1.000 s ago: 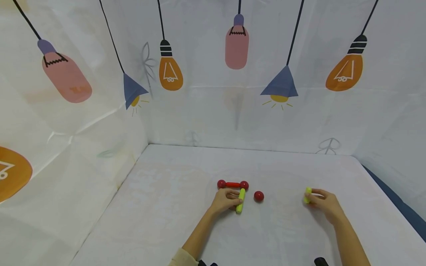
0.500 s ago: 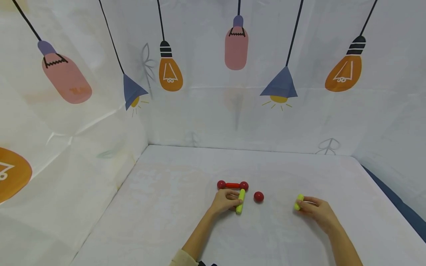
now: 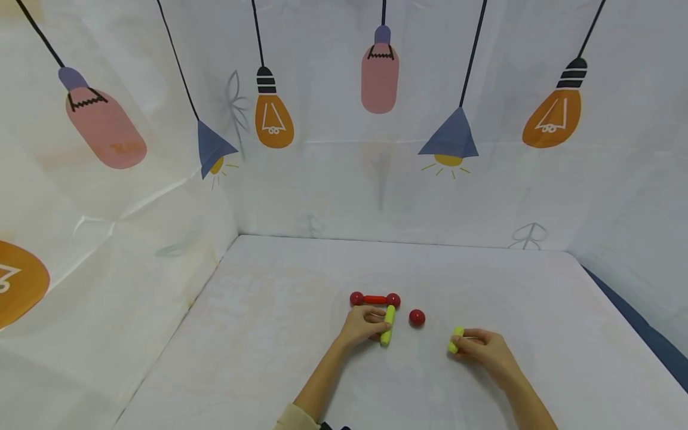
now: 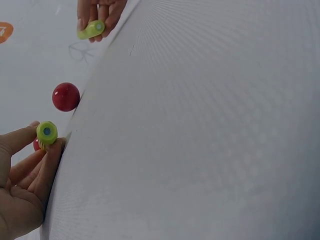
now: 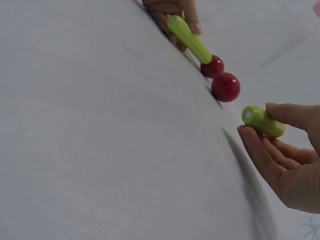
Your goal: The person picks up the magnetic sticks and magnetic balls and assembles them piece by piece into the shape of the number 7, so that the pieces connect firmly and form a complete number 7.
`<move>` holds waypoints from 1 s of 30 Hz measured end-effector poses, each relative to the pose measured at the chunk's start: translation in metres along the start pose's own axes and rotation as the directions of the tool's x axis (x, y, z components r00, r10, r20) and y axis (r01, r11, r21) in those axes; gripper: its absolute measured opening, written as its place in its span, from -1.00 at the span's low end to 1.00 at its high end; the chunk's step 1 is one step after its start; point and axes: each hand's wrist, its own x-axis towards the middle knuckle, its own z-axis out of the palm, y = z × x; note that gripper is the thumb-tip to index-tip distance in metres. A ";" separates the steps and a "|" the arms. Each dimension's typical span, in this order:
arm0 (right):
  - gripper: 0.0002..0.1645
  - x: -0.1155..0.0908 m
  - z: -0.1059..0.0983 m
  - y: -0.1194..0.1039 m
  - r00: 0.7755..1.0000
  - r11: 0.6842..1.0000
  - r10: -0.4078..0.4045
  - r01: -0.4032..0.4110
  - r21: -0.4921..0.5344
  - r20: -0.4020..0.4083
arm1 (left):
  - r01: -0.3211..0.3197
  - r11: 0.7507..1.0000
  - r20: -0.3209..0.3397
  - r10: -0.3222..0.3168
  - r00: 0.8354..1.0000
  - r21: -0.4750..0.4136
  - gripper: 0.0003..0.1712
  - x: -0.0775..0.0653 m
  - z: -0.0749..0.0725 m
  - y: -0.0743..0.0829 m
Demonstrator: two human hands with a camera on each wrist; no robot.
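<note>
In the head view my left hand [image 3: 360, 325] pinches a long yellow-green toy rod [image 3: 387, 326] between thumb and fingers. Its far end meets a red ball [image 3: 393, 300], which is joined by a red rod [image 3: 375, 300] to another red ball [image 3: 356, 298]. To the right lies a loose red ball [image 3: 417, 318], apart from them. My right hand [image 3: 488, 353] holds a shorter yellow-green rod [image 3: 455, 340] by thumb and fingertips, raised off the table in the right wrist view. A grey disc shows in the end of this short rod [image 5: 262, 121].
The white table [image 3: 242, 346] is bounded by a white sheet wall [image 3: 333, 191] printed with hanging lamps at the back and left. Dark blue material [image 3: 645, 325] shows past the table's right edge.
My right hand has moved left and toward me with the short yellow-green rod, nearer the loose ball. The left hand and its long rod have stayed in place.
</note>
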 end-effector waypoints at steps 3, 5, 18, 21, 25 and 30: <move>-0.29 -0.003 0.012 0.000 1.000 1.000 0.017 -0.018 -0.007 -0.007 | 0.013 1.000 -0.002 -0.013 1.000 -0.004 -0.66 0.007 0.001 -0.013; -0.28 -0.005 0.020 -0.001 1.000 1.000 0.020 -0.020 -0.017 0.001 | 0.016 1.000 -0.001 -0.016 1.000 -0.008 -0.65 0.009 0.000 -0.016; -0.28 -0.005 0.058 -0.003 0.992 0.999 -0.003 0.008 -0.037 0.123 | -0.001 1.000 -0.007 0.001 1.000 0.018 -0.67 0.010 0.001 -0.016; -0.29 -0.004 0.066 -0.003 0.985 1.000 -0.019 0.020 -0.005 0.169 | 0.006 1.000 -0.012 -0.006 1.000 0.028 -0.67 0.010 0.002 -0.016; -0.31 -0.003 0.077 -0.003 0.978 0.999 -0.037 0.034 0.022 0.206 | 0.003 1.000 -0.006 -0.003 1.000 0.018 -0.67 0.006 0.001 -0.010; -0.31 -0.001 0.090 -0.005 0.971 0.999 -0.039 0.030 0.041 0.236 | -0.028 1.000 0.013 0.028 1.000 -0.006 -0.66 -0.007 -0.003 0.014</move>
